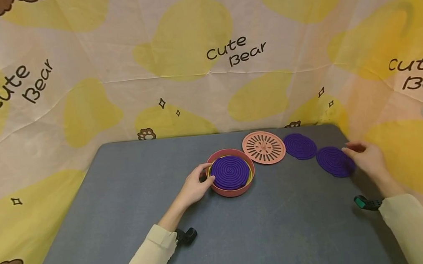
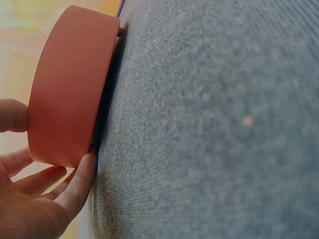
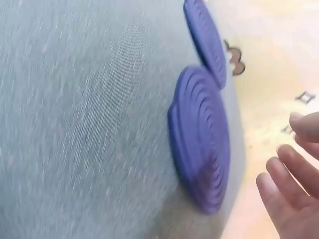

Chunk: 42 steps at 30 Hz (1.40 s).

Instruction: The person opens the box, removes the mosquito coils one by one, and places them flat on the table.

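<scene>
A round reddish-pink container (image 1: 232,193) holds a purple coil disc (image 1: 230,172) with a yellow edge showing beneath it. The left hand (image 1: 195,185) grips the container's left side, thumb at the rim; in the left wrist view that hand (image 2: 37,194) has its fingers around the container wall (image 2: 72,87). Beside the right-hand purple coils (image 1: 336,161), which look stacked, the right hand (image 1: 368,161) hovers at their right edge. The right wrist view shows a gap between those coils (image 3: 201,139) and the relaxed fingers of the right hand (image 3: 294,184).
A pink slotted disc (image 1: 264,147) lies against the container's upper right. Between it and the right-hand coils are more purple coils (image 1: 300,146), near the back edge of the grey table (image 1: 126,198). A patterned cloth (image 1: 188,37) hangs behind.
</scene>
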Each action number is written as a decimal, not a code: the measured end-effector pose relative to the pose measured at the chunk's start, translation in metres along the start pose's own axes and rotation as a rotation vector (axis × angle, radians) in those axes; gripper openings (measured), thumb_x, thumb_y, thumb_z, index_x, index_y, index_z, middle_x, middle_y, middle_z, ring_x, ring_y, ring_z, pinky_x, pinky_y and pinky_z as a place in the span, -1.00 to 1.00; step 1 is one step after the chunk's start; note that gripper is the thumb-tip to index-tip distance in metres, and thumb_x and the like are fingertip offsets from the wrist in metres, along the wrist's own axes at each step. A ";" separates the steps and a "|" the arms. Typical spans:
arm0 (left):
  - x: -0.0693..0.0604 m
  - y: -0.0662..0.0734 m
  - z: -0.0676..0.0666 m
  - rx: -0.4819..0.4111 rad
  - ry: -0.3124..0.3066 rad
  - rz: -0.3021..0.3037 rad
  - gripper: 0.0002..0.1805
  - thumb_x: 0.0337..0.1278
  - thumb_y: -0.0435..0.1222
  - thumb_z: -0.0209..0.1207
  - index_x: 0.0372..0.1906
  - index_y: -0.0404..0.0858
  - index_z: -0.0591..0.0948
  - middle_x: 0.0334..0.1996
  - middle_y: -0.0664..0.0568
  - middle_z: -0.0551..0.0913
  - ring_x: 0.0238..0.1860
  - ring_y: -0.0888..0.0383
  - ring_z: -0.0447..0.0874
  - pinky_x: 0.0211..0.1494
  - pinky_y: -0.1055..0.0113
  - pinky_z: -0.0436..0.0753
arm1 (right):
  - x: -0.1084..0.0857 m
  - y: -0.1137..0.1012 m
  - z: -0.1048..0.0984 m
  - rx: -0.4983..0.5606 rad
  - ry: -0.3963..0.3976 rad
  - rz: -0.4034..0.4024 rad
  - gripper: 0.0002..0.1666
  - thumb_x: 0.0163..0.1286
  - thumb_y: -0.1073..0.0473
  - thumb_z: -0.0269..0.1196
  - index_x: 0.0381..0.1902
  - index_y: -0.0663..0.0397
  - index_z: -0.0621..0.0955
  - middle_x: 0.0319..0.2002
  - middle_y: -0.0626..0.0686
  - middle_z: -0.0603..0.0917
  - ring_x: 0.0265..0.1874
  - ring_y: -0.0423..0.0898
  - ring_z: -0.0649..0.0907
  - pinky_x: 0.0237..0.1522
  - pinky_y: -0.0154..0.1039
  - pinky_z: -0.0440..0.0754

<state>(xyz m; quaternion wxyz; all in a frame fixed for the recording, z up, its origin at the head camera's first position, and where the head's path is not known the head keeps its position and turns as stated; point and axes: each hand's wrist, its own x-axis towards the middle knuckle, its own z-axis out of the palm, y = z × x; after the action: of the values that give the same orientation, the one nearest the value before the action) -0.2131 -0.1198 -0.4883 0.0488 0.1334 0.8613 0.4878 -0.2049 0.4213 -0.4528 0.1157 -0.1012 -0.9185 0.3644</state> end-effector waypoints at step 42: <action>0.001 0.000 0.000 0.004 -0.007 -0.002 -0.45 0.39 -0.18 0.23 0.42 -0.18 0.46 0.35 -0.11 0.49 0.29 -0.08 0.51 0.33 -0.08 0.47 | -0.024 -0.149 0.100 0.145 -0.182 -0.311 -0.61 0.49 0.05 0.29 0.10 0.22 0.66 -0.01 0.21 0.72 -0.03 0.14 0.68 -0.02 -0.02 0.62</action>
<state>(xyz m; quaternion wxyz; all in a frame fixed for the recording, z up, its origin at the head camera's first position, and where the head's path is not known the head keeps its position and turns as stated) -0.2136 -0.1195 -0.4881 0.0521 0.1343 0.8621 0.4858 -0.2263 0.2436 -0.4235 0.0941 0.0840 -0.9010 0.4151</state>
